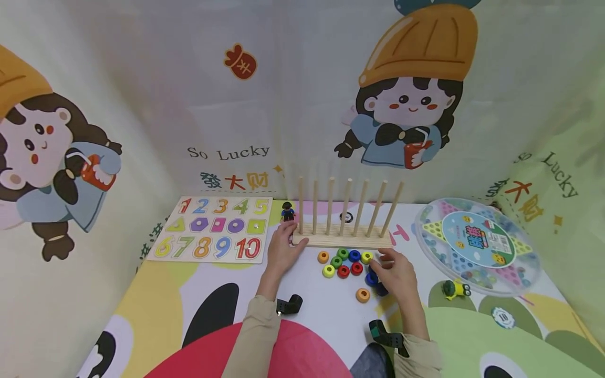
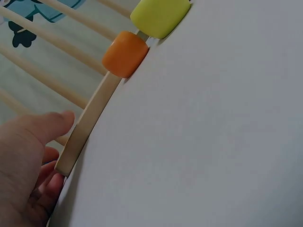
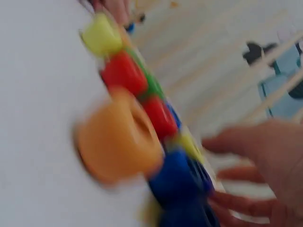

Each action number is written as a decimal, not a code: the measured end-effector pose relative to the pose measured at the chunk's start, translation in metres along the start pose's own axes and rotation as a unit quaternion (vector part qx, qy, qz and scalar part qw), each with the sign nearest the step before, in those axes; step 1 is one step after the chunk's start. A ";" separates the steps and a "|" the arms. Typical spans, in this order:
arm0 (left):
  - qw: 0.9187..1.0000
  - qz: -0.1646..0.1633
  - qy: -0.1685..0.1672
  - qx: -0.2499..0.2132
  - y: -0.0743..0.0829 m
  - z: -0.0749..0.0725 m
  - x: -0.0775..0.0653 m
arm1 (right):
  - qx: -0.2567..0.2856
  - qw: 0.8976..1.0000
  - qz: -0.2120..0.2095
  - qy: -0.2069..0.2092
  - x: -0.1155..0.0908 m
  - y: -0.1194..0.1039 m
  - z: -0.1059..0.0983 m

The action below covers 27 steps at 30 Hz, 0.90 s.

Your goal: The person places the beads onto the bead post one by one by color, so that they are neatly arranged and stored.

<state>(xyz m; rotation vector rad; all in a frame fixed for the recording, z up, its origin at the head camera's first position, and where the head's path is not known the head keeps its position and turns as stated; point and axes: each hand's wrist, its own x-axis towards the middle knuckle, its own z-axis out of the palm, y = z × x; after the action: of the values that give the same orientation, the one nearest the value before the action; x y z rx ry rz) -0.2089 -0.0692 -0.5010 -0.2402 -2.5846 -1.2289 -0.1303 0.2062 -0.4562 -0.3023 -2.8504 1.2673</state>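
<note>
A wooden rack [image 1: 342,241] with a row of several upright pegs stands in front of the curtain, its pegs bare. At its left end my left hand [image 1: 283,251] holds the base [image 2: 90,116], thumb on one side and fingers round the end. My right hand [image 1: 399,274] hovers by the blue rings [image 1: 372,278], near the rack's right end; thumb and fingers are spread apart, no ring visible between them. Before the rack lie red rings [image 1: 343,271], green rings [image 1: 336,262], yellow rings [image 1: 328,271] and orange rings [image 1: 362,295]. The right wrist view is blurred.
A number and shape puzzle board [image 1: 212,230] lies to the left. Behind the rack's left end stands a small figure [image 1: 288,211]. On the right are a round game board [image 1: 477,241], a yellow-green toy [image 1: 455,289] and a round white chip [image 1: 503,317].
</note>
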 end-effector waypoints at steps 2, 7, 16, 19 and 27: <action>1.000 0.004 0.004 -0.001 0.000 0.001 0.001 | 0.006 1.000 0.019 0.011 0.001 -0.002 0.005; 1.000 0.002 0.007 -0.004 0.000 0.000 0.000 | 0.008 0.999 0.034 0.027 0.001 -0.006 0.017; 1.000 0.000 0.014 -0.011 -0.003 -0.001 -0.001 | 0.032 0.997 0.041 0.053 0.002 -0.013 0.031; 1.000 0.008 0.012 0.004 -0.005 -0.001 -0.003 | 0.035 0.997 0.050 0.052 0.001 -0.013 0.033; 0.999 0.020 0.015 0.019 -0.005 0.002 -0.001 | 0.054 0.994 0.055 0.079 0.000 -0.012 0.033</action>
<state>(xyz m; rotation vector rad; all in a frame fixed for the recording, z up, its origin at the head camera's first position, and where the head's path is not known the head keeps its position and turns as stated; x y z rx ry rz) -0.2091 -0.0703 -0.5063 -0.2633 -2.5611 -1.1594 -0.1355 0.1746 -0.4696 -0.5387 -2.6549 1.3454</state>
